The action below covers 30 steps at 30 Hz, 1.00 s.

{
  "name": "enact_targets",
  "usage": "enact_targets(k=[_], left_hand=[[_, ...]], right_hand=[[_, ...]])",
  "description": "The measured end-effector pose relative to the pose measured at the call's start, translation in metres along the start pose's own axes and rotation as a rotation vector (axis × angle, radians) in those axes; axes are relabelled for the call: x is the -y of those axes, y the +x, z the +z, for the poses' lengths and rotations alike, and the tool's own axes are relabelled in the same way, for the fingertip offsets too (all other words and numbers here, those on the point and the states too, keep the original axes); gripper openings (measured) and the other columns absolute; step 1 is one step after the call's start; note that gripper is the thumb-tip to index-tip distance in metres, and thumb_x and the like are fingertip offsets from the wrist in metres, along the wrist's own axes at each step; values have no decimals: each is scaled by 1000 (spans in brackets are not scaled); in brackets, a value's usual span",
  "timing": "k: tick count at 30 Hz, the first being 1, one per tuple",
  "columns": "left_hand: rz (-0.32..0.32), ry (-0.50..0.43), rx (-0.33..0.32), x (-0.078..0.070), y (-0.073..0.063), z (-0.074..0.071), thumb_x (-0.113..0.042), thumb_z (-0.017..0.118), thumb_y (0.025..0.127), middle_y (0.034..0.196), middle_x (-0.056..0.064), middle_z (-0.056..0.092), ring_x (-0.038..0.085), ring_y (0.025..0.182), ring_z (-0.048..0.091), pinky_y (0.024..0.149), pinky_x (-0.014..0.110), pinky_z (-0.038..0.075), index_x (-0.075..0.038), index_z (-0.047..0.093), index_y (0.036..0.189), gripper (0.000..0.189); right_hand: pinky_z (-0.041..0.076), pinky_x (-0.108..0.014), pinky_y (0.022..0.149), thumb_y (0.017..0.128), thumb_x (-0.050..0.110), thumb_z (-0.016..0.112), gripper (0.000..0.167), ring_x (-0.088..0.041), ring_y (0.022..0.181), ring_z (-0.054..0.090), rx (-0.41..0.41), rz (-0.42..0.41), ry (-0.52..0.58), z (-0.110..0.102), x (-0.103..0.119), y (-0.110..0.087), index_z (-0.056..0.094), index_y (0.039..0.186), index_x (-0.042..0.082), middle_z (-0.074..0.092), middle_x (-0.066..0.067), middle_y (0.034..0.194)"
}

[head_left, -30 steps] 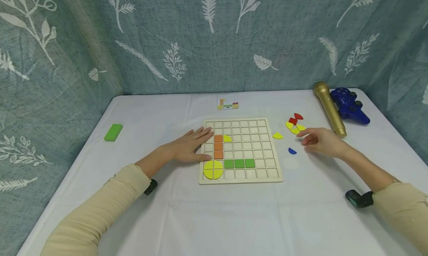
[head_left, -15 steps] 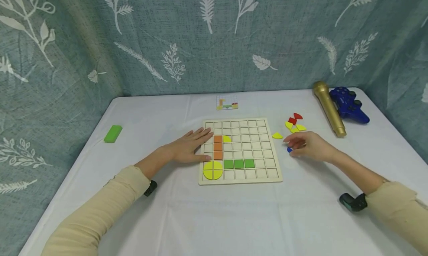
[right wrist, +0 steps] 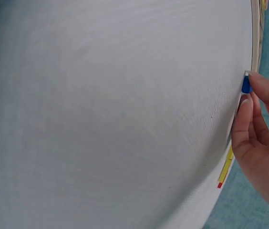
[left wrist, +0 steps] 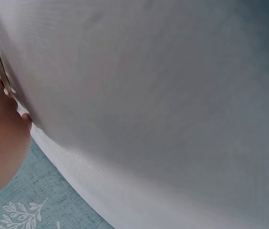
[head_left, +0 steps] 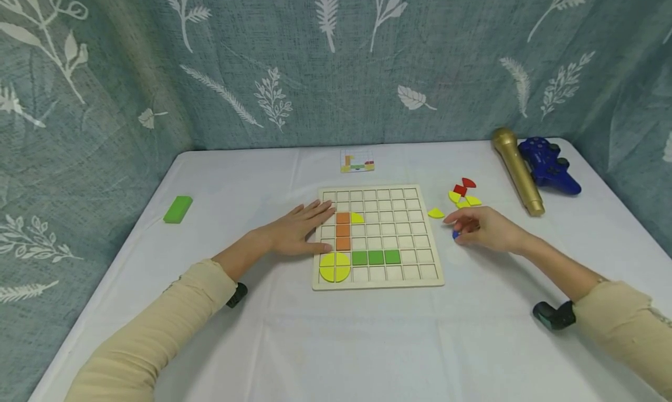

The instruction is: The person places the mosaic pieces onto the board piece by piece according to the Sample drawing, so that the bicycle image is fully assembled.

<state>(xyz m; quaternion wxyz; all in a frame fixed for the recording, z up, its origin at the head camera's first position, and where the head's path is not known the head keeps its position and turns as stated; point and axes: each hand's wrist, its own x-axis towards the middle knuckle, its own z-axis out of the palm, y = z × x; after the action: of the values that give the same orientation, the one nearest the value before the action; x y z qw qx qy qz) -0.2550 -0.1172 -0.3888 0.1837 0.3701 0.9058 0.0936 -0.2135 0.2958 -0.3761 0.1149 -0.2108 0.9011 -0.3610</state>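
While the left hand (head_left: 299,230) rests, fingers spread, on the grid board (head_left: 378,228) mid-frame, I have the right hand (head_left: 490,231) pinching the blue piece (head_left: 455,235) right of the frame's centre; I judge this a pick-up, calling next for a steady lift.

I see a teal-grey curtain (head_left: 357,75) with white leaf pattern, a white table (head_left: 357,343), a pale gridded board (head_left: 389,228), its tiles (head_left: 375,257) orange, yellow and green, a blue chip (right wrist: 246,84).
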Motion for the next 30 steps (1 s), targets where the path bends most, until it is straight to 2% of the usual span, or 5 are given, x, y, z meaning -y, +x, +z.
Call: enact_targets(k=[10,16,20,24,30], left_hand=[[-4,10,-2,-2,-1,-1,-61,45,93,159,3,-3,22,143,-7,114,45,-1,-16,5,155,86],[-1,7,-8,-3,-1,-2,-61,45,93,159,2,-3,22,143,-6,114,44,0,-16,5,155,86],[2,-2,-10,-2,-1,-2,-61,45,93,159,3,-2,23,144,-6,114,45,-1,-16,6,155,87],[-8,3,3,0,-1,-1,-63,44,93,159,1,-5,21,143,-8,114,44,-2,-18,4,155,87],[-3,0,-2,0,-1,-1,-62,45,93,159,1,-4,21,143,-7,114,45,-1,-17,5,155,87]], right_hand=[[46,-23,62,84,-3,70,29,-17,73,54,8,-18,-15,0,1,-1,65,112,-5,60,-3,84],[55,-27,63,89,-6,62,27,-20,76,66,0,54,119,1,5,-2,59,116,-9,58,-14,91],[56,-27,65,89,-6,62,30,-20,77,66,-18,66,148,3,10,-2,57,118,-10,58,-17,95],[53,-24,66,87,0,68,33,-19,78,60,-19,78,124,6,14,-2,59,118,-8,61,-13,96],[53,-25,67,89,7,68,25,-19,77,60,30,101,145,12,19,-2,66,110,-5,65,-9,95]])
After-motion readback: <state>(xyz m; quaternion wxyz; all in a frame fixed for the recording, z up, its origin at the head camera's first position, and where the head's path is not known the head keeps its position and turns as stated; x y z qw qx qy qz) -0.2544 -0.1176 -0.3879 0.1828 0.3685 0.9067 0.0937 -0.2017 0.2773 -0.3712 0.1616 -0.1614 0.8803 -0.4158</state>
